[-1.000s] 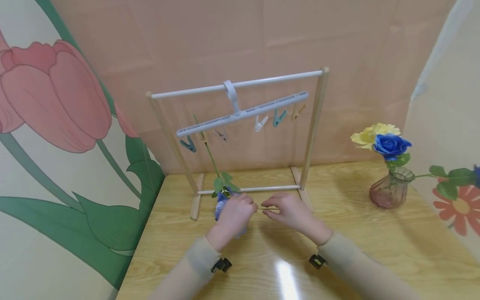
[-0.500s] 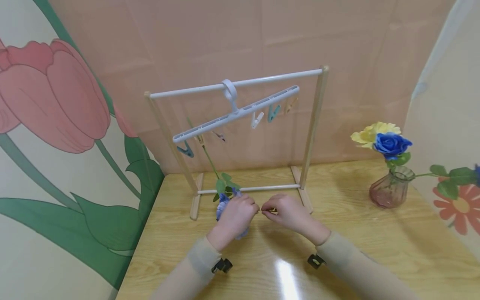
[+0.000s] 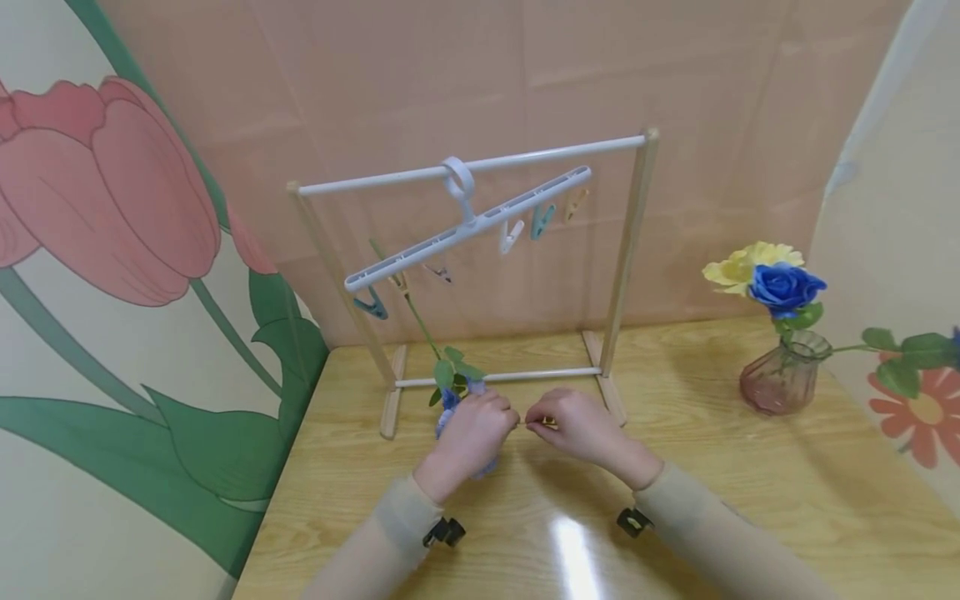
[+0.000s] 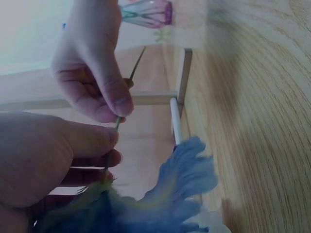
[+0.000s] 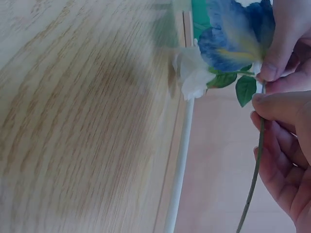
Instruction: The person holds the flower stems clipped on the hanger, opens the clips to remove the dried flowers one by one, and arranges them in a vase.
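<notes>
My left hand (image 3: 474,433) pinches the green stem (image 4: 138,63) of a blue artificial flower (image 4: 184,177) just by its bloom. In the right wrist view the petals look blue with yellowish streaks. Thumb and fingers of my right hand (image 3: 573,423) pinch the same stem close beside the left, and its free end runs past the right hand. Behind the left hand, a flower stem (image 3: 423,321) with green leaves hangs head down from a yellow clothespin (image 3: 399,285). A white bloom (image 5: 192,73) shows near the blue petals in the right wrist view.
A white clip hanger (image 3: 468,227) with several clothespins hangs tilted from a wooden rack (image 3: 633,242) with white bars. To the right stands a pink glass vase (image 3: 780,379) with yellow and blue flowers, one leaning out over the right side. Painted walls stand left and right.
The hanger has swung on its hook, its right end shifting left and its left end lower. My hands have drawn slightly closer, the right thumb and fingers closing on the stem.
</notes>
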`<state>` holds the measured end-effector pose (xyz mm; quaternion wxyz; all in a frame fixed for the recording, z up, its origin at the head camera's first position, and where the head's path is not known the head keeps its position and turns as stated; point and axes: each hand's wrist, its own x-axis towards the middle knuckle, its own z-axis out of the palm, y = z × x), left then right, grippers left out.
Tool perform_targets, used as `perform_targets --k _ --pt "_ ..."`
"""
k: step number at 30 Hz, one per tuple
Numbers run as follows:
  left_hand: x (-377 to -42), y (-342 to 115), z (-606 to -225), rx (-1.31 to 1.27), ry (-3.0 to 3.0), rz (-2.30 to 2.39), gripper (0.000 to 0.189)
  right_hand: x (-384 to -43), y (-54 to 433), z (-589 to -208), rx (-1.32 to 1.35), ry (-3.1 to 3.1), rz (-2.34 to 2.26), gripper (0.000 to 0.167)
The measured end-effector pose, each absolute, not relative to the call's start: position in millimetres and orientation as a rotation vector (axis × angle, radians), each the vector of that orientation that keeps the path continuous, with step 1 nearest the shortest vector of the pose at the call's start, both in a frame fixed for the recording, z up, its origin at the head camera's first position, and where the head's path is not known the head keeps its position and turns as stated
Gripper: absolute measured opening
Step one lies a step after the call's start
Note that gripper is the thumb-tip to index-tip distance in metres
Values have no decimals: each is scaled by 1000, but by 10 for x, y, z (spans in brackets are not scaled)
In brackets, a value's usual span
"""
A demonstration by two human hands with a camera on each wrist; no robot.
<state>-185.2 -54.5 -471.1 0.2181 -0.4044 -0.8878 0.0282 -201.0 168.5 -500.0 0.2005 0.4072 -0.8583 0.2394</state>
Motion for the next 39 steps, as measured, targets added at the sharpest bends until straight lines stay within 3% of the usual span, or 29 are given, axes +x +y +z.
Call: perform_targets --k 8,18,39 --pt "-1813 -649 -4616 -1155 -2387 -292 22 -2035 1869 -4983 1118 -2450 655 12" --pt "-1782 -818 -4611 -1002 -2322 -872 26 -2113 2261 -5060 1031 -2620 683 13" --pt "-1831 -1024 -4796 -796 -2212 -1134 22 -1988 2982 -5158 718 -2521 985 15"
